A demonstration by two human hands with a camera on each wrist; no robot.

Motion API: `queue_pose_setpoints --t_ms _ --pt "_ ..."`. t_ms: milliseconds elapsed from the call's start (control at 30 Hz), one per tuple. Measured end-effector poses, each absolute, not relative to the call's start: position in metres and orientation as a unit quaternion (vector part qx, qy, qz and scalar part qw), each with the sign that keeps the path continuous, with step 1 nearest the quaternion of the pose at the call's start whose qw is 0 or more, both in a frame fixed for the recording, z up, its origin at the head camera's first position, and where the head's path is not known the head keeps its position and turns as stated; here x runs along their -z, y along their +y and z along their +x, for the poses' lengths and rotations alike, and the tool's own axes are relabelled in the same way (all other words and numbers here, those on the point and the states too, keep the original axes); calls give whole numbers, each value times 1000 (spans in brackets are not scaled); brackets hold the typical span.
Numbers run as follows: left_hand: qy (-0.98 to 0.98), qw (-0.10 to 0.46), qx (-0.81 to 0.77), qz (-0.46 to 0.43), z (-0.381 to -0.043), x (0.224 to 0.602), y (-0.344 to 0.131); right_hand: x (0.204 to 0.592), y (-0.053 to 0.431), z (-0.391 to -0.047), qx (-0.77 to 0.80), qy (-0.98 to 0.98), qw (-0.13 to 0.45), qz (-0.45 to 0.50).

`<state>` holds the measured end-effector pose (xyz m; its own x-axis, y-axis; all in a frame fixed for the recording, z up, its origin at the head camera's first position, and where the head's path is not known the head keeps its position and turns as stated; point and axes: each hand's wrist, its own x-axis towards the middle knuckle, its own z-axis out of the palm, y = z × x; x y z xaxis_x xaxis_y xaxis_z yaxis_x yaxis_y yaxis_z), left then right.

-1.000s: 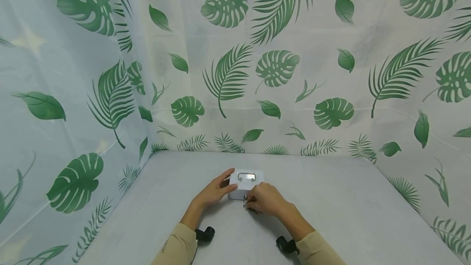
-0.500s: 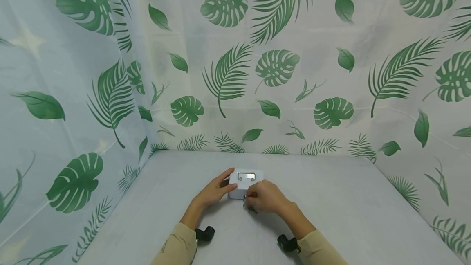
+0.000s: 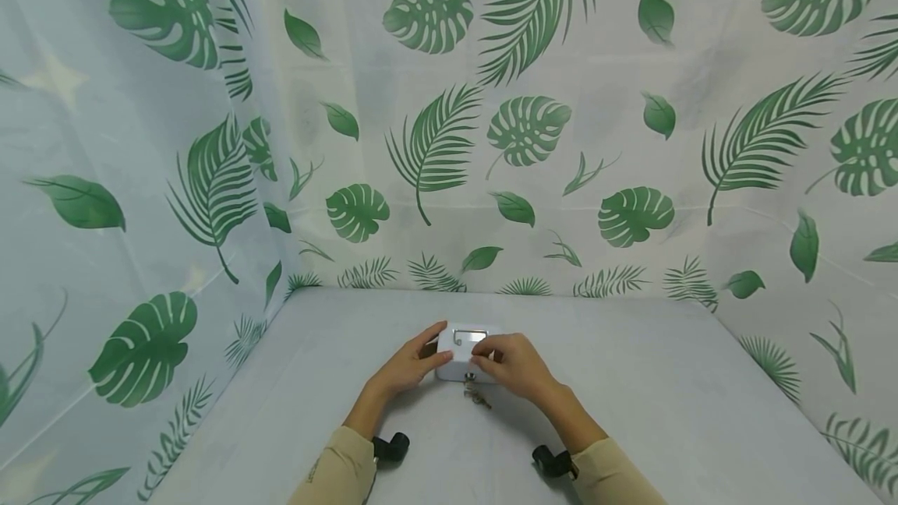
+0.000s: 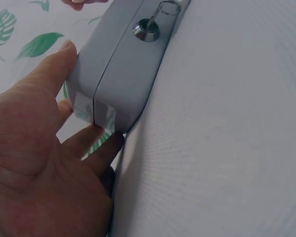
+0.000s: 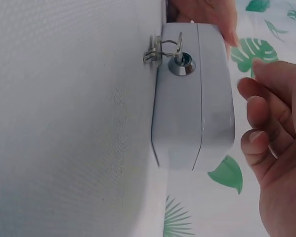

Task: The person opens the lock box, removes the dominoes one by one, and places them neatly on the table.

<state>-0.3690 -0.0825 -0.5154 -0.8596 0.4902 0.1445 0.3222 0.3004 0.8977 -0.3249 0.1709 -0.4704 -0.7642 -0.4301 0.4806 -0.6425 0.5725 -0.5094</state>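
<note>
Gripping the white, rectangular, metal-looking box point(image 5: 190, 116) at left, the left hand point(image 3: 405, 367) steadies; lid-raising point(image 5: 218, 106) apparently needs the right hand point(image 3: 517, 366), now holding nothing.

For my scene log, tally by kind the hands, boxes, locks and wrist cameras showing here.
Hands: 2 (left hand, right hand)
Boxes: 1 (white box)
Locks: 1 (metal lock)
Wrist cameras: 2 (left wrist camera, right wrist camera)
Total: 6
</note>
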Motion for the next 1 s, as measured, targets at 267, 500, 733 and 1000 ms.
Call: queue_pose_setpoints --t_ms 267,500,733,1000 --pt "804 74 -533 251 -370 517 -82 474 174 -330 -373 -855 224 283" --pt "805 73 -532 253 -369 516 -82 475 179 -336 -405 -870 186 212" --pt "800 68 -541 251 -370 518 -82 487 191 -343 -470 -863 81 165" --pt "805 57 -541 238 -370 517 -83 495 197 -347 -505 -848 34 159"
